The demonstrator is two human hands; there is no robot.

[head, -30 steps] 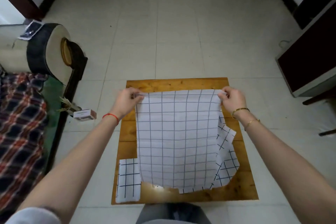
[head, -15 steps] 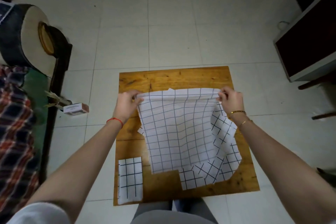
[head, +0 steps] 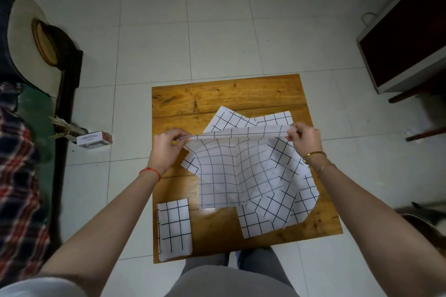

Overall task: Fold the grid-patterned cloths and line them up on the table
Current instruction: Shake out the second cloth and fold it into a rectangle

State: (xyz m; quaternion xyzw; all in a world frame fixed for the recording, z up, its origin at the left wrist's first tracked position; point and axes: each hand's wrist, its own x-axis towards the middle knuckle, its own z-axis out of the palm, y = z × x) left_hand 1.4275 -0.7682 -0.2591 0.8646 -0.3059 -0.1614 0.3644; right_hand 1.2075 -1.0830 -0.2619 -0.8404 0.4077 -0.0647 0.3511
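Observation:
A white cloth with a fine grey grid hangs over the square wooden table. My left hand pinches its upper left corner and my right hand pinches its upper right corner, so the top edge is stretched between them and the rest sags onto the table. Under it lie loose cloths with a bolder black grid, spread to the right and behind. One folded grid cloth lies flat at the table's near left corner.
A sofa with a round armrest and a plaid blanket stands on the left. A small box lies on the tiled floor beside it. A dark cabinet stands at the right. My legs are at the table's near edge.
Both hands have lowered the held cloth toward me, so its top edge now sits lower and the cloth slackens onto the table. The view tilted down; more loose cloth shows behind.

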